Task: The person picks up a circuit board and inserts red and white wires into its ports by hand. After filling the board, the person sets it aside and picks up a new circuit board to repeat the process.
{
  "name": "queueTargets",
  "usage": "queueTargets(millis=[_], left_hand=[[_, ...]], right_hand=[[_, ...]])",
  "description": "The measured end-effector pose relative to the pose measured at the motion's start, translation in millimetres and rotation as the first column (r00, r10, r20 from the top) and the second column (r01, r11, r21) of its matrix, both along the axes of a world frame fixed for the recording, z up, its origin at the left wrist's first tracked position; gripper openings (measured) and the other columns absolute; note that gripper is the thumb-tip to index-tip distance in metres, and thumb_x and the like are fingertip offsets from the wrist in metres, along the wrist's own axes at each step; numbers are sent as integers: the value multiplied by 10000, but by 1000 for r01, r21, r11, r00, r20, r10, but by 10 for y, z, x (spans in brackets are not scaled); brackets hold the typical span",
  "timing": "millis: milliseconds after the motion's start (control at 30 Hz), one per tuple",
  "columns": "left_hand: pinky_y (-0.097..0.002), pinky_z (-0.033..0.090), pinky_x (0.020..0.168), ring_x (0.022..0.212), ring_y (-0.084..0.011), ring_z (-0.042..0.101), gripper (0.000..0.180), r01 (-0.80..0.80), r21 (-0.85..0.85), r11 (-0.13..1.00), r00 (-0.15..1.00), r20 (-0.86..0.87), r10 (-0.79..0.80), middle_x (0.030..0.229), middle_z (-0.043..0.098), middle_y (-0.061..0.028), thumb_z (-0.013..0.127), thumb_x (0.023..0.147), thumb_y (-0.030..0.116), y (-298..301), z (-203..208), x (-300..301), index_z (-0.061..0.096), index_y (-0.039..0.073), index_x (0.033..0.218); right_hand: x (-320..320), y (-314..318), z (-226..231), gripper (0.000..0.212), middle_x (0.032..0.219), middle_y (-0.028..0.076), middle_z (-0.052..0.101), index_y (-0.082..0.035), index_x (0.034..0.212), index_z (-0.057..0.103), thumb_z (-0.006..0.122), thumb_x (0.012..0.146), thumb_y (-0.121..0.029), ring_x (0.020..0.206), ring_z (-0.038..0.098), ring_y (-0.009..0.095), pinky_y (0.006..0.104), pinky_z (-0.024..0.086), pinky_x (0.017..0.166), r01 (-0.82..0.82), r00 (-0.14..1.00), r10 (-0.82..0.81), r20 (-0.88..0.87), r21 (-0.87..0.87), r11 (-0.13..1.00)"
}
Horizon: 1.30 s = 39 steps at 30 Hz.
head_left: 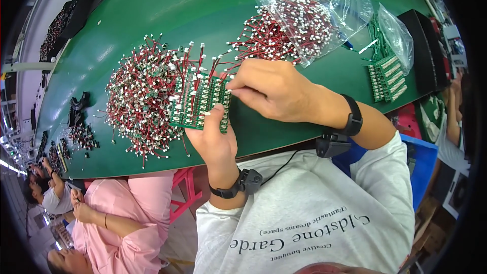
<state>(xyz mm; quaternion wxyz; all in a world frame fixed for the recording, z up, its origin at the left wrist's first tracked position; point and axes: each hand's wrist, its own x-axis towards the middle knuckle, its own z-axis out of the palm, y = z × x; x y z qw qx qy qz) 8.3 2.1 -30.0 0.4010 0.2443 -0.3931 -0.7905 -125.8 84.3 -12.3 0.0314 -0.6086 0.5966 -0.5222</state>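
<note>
My left hand [215, 144] is closed on the lower edge of a green circuit board panel [203, 102], thumb on its face. Rows of small white parts cover the panel, and several red and black wire leads [201, 60] with white plugs stand up from its far edge. At the panel's right edge, the fingers of my right hand [278, 91] are pinched together; what they hold, if anything, is hidden. A big heap of wire leads with white plugs and small green pieces [142, 96] lies just left of the panel.
Beyond my right hand, more wire leads [289, 30] spill from a clear plastic bag [350, 2]. Stacked green panels [387, 78] lie at the right beside a black box [423, 50]. Small black parts [81, 134] are at the left; a person in pink [122, 203] sits nearby.
</note>
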Motion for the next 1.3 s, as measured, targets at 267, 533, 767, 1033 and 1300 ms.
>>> queueTargets(millis=[267, 533, 767, 1033, 1300], left_hand=[[-315, 500, 805, 943, -199, 626, 362, -7, -120, 993, 992, 125, 22, 1055, 632, -124, 540, 785, -103, 182, -134, -54, 557, -48, 1143], [-282, 491, 854, 934, -154, 625, 273, 43, -293, 955, 991, 134, -4, 1060, 650, -99, 617, 826, -91, 213, -189, -87, 596, -60, 1096], [-297, 485, 858, 951, -149, 610, 289, 218, -495, 841, 971, 193, -138, 1066, 637, -102, 549, 860, -123, 205, -187, -62, 573, -40, 1136], [-256, 471, 759, 858, -108, 585, 182, 188, -485, 854, 946, 324, -24, 942, 648, -60, 521, 880, -90, 215, -104, -76, 615, -50, 1031], [-290, 478, 839, 932, -139, 589, 277, 108, -379, 919, 969, 246, -12, 1061, 629, -86, 586, 845, -82, 53, -90, 68, 573, -44, 1119]], right_hand=[[-12, 26, -81, 93, 740, 118, 590, 1, 801, 595, 679, 774, -29, 658, 611, 294, 373, 498, 559, 52, 999, -52, 4, 76, 996], [-3, 64, -101, 105, 746, 123, 550, 2, 795, 571, 660, 772, -49, 672, 590, 307, 398, 492, 573, 70, 997, -68, -23, 119, 990], [-27, 98, -66, 135, 737, 127, 539, -7, 831, 567, 669, 754, -50, 680, 586, 320, 407, 494, 588, 91, 995, -79, -67, 199, 976], [-102, 126, 6, 142, 736, 121, 537, 1, 810, 537, 660, 746, -28, 682, 590, 323, 413, 496, 585, 99, 985, -64, -161, 223, 970], [-64, 2, -32, 135, 742, 108, 591, -21, 830, 611, 705, 746, -70, 659, 604, 300, 388, 488, 546, 181, 977, -167, -129, 105, 978]])
